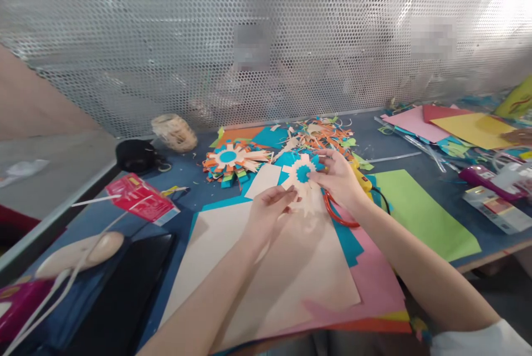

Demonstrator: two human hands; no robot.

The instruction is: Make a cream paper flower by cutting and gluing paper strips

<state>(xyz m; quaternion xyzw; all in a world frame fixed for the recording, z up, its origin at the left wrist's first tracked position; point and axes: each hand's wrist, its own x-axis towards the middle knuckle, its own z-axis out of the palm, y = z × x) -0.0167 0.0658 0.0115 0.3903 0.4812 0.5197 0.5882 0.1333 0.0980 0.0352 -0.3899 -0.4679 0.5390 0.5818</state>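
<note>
A cream paper flower (293,179) with a blue, jagged-edged centre is held above the stacked sheets. My right hand (338,178) grips its right side, thumb in front at the blue centre. At the lower left of the flower, my left hand (268,213) has thumb and fingertips pinched together on its petals. Under both hands lies a large cream sheet (291,273), over blue, pink and orange paper. Just below my right hand is an orange-red loop (338,217), perhaps a handle. Beside that wrist sits a yellow tool (362,179), partly hidden.
Layered paper flowers (228,157) and a heap of paper scraps (324,135) lie at the back. Left are a red carton (141,199), a black phone-like slab (124,289) and a jar (174,133). Green paper (424,212) lies right. A perforated metal screen (291,40) stands behind.
</note>
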